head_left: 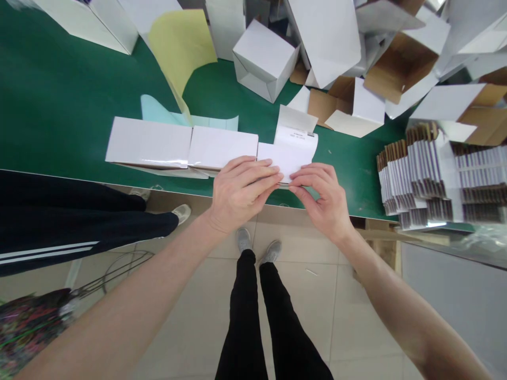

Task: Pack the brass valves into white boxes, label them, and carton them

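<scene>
A small white cardboard box (288, 157) lies near the front edge of the green table, its flap (297, 119) raised at the back. A white printed paper (307, 140) curls up behind it. My left hand (246, 187) is closed at the box's near left edge, fingers pressed together, the thumb mostly hidden. At the near right edge, my right hand (321, 196) pinches the box with thumb and fingertips. To the left, two more white boxes stand in line, the middle box (224, 148) and the longer left box (149, 141).
Yellow sheets (180, 47) and a light blue sheet (166, 112) lie behind the row. Several opened white boxes (265, 58) crowd the back. Stacks of flat folded cartons (415, 171) stand at the right. Another person's dark trouser leg (79, 219) is at the left.
</scene>
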Tool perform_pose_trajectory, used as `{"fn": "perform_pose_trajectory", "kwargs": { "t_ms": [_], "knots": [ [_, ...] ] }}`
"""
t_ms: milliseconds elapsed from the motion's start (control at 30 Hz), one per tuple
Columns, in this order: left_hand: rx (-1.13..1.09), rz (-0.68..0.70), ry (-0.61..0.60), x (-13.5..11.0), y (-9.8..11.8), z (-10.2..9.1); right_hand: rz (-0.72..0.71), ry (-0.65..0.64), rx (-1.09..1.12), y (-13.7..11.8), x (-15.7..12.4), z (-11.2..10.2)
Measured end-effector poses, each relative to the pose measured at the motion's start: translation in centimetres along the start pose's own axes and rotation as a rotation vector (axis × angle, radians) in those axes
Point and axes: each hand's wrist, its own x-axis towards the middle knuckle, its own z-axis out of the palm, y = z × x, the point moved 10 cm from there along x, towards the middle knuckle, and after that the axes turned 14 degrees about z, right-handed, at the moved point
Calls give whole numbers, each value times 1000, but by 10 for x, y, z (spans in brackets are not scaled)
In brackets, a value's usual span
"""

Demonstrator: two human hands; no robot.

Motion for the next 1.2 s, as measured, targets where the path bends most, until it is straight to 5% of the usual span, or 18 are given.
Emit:
{"fn": "perform_pose_trajectory", "kwargs": {
  "t_ms": [633,1200],
  "knots": [
    [-20,32,-12,-5,-1,4,-8,133,2,4,-8,4],
    [-17,52,-1,-6,0,5,-33,100,8,0,-18,6]
  ]
}}
